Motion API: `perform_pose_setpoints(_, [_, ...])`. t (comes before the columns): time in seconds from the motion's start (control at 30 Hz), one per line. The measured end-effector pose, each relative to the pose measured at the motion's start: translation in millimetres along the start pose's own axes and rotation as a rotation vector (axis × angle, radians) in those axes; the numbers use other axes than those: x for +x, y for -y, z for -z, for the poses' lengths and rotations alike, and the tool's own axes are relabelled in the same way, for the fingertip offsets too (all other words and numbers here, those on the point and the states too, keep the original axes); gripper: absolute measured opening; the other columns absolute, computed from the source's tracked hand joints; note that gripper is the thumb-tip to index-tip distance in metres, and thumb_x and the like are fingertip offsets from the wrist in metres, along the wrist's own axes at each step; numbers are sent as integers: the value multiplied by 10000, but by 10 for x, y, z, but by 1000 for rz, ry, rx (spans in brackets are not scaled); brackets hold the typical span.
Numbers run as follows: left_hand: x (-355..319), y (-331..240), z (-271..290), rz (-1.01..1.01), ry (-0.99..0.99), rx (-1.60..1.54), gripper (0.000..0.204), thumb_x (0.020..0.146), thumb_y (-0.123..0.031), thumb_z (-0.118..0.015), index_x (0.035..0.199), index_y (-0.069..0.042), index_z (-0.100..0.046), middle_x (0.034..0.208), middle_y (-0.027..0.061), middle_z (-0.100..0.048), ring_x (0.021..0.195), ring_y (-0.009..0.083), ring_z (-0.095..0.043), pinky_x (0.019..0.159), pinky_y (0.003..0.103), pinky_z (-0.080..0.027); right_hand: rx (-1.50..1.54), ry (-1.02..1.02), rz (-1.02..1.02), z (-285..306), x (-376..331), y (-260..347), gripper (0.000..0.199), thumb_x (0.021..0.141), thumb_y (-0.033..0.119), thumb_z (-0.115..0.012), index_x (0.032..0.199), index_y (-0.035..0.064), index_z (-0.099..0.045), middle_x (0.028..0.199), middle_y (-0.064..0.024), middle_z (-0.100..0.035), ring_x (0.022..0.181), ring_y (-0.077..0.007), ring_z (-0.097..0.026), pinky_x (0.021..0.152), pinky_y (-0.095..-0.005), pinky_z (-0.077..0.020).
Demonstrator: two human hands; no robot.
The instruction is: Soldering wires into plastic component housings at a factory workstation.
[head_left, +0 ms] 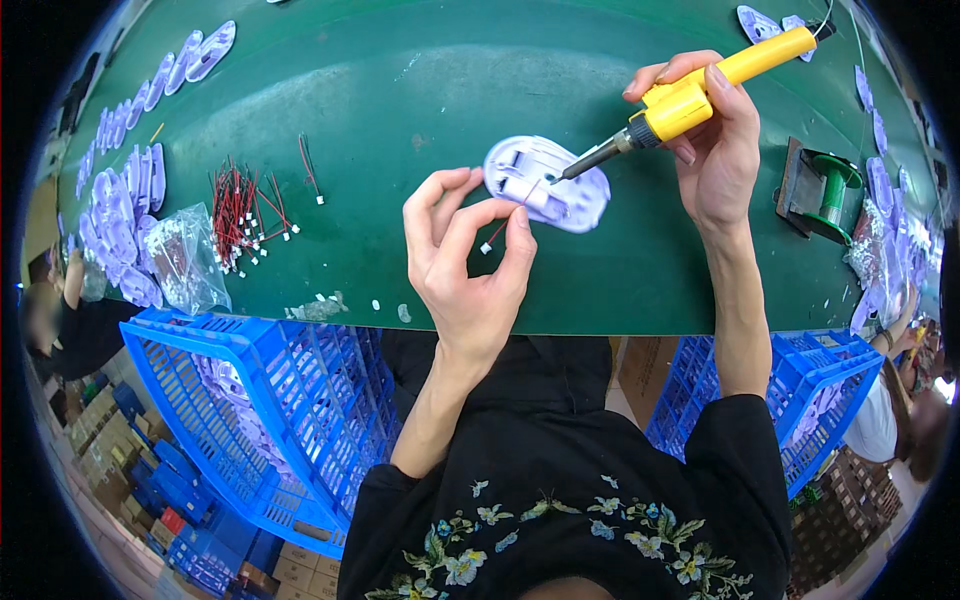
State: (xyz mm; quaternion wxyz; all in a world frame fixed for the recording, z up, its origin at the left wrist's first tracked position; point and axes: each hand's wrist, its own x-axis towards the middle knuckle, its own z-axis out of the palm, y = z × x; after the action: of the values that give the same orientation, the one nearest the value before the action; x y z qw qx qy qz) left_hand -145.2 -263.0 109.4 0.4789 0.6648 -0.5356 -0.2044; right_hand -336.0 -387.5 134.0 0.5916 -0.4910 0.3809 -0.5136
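A pale purple plastic shell (pixel 588 198), oval with its hollow side up, lies on the green table in front of me. My left hand (pixel 465 262) is at its left edge, thumb and index finger pinched on a thin wire lead (pixel 496 236). That lead's white connector hangs out below the fingers. In my right hand (pixel 722 150) is a yellow soldering iron (pixel 682 112), slanting down to the left. Its tip is over the inside of the shell, near the pinched wire; whether it touches cannot be made out.
Red and black wire leads (pixel 235 215) lie heaped at left, beside a clear plastic bag (pixel 188 262) and stacked purple shells (pixel 115 225). A green wire spool (pixel 832 197) stands right. Blue crates (pixel 250 400) holding shells flank me below the table edge. Other people sit at both sides.
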Motion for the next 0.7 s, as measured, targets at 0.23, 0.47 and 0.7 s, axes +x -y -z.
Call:
perform_pose_setpoints(0.23, [-4,-5,31,-39,4,20,155,736,0,-765,867,-41,-691,1205,129,-614,1118,302,-625,862,378,-518,-2,10,-11,-41,-20,22,277,1001,277,-451,1018,32,-578,924,-190,-708,507,-41,-392,487,-197,-361])
perform_pose_setpoints(0.47, [0,6,47,-34,-69,209,85,801,-74,-742,855,-68,-676,1125,67,-724,1146,266,-606,1017,406,-376,72,-28,9,-190,-29,-57,265,998,253,-478,1033,7,-571,943,-237,-697,514,-62,-374,513,-225,-370])
perform_pose_setpoints(0.7, [1,37,37,-9,-85,187,129,758,-99,-761,847,-93,-667,1047,14,-732,1144,254,-592,994,397,-309,-2,-43,5,-267,-20,-82,272,1008,258,-470,1026,8,-574,938,-232,-700,507,-62,-385,509,-223,-383])
